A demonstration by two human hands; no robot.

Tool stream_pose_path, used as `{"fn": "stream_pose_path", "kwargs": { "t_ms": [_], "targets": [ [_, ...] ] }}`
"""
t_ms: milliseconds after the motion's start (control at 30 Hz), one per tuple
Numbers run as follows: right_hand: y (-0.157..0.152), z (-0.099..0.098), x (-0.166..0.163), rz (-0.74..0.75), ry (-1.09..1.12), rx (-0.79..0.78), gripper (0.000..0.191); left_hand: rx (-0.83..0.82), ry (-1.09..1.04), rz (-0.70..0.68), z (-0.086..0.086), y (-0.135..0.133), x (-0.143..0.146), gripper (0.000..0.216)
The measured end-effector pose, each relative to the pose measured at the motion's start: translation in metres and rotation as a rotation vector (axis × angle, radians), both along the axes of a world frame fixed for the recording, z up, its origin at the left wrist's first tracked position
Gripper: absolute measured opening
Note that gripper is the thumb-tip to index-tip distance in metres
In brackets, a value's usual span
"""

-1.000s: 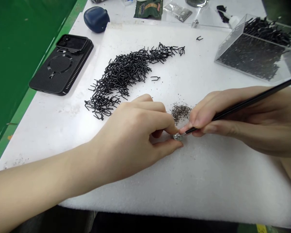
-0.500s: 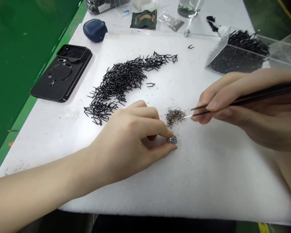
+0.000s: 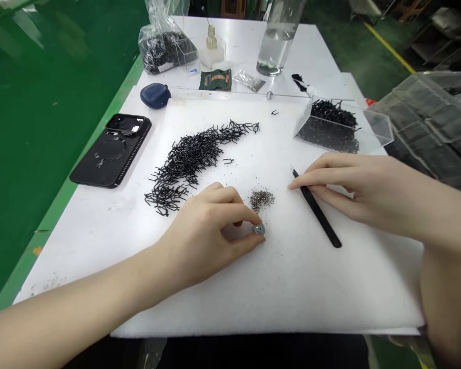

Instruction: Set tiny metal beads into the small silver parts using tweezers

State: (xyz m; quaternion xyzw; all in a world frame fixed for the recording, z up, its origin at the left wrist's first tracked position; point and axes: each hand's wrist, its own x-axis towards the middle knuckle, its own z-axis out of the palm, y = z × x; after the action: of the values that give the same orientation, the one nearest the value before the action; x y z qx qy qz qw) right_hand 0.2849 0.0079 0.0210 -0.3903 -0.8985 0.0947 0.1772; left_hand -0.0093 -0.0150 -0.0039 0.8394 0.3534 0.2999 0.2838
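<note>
My left hand (image 3: 211, 233) pinches a small grey metal part (image 3: 258, 229) between thumb and index finger, low over the white foam sheet (image 3: 292, 292). Just beyond that part is a little pile of tiny brownish screw-like pieces (image 3: 261, 199). My right hand (image 3: 353, 187) has its fingers stretched out and apart, the index finger crossing over black tweezers (image 3: 320, 218) near their tip. The tweezers lie slanted on the foam, their pointed end facing away from me. A heap of black forked pins (image 3: 195, 156) spreads beyond my left hand.
A black phone (image 3: 109, 151) and a dark blue rubber bulb (image 3: 155, 96) lie at left. Along the back stand a bag of black parts (image 3: 163, 51), a small bottle (image 3: 211, 38), a green packet (image 3: 215, 80) and a water container (image 3: 275, 48). A clear box (image 3: 330, 134) of black pins sits at right.
The tweezers have gone from my right hand's writing-style grip to lying on the foam, and its fingers have spread. My left hand keeps the metal part. The view has tilted up.
</note>
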Motion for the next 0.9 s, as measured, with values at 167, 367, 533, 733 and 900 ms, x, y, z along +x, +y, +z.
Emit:
{"fn": "stream_pose_path", "kwargs": {
  "t_ms": [167,367,533,733,900],
  "targets": [
    [-0.008,0.023,-0.032,-0.18,0.272,0.016,0.016,-0.054,-0.057,-0.002,-0.002,0.0,0.0,0.009],
    [0.034,0.037,-0.079,-0.058,0.172,-0.129,0.016,-0.123,-0.138,0.025,0.004,0.0,0.0,0.01],
    [0.071,0.022,-0.109,-0.009,0.02,-0.174,0.023,-0.227,-0.183,0.083,0.008,-0.001,0.001,0.011],
    [0.076,0.017,-0.117,-0.002,-0.028,-0.221,0.028,-0.405,-0.237,0.11,0.013,-0.001,0.001,0.015],
    [0.076,0.024,-0.115,-0.035,0.052,-0.298,0.03,-0.564,-0.323,0.105,0.017,0.002,0.0,0.02]
  ]
}}
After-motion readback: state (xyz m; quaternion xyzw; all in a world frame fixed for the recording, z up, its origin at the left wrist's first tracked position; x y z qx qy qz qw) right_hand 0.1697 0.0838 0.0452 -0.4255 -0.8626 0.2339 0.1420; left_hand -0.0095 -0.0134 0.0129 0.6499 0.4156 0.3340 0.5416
